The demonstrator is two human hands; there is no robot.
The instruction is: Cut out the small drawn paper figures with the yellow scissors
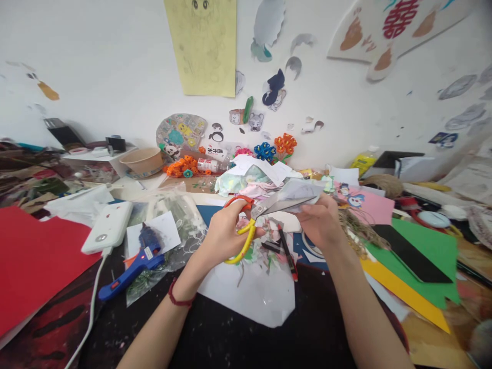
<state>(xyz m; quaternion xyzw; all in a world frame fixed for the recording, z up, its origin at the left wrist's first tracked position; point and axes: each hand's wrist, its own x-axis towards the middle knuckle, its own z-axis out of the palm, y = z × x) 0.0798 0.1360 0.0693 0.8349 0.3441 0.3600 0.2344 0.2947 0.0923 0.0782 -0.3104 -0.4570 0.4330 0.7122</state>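
Note:
My left hand [222, 230] grips a pair of scissors [249, 238] with one orange and one yellow handle loop, which stand apart. The blades point right, against a small piece of paper [298, 188] with a faint grey drawing. That paper is pinched in my right hand [323, 221], near the blade tips; whether the blades have cut into it I cannot tell. Below the hands, paper scraps [265, 251] and a black pen [286, 251] with a red end lie on a white sheet [249, 294].
A blue glue gun [144, 261] lies left, by a white power bank [108, 228] with a cable. Red paper [42, 256] covers the far left. Green card [423, 256] and a black flat object [409, 253] are right. Beaded flowers [284, 146] stand at the back wall.

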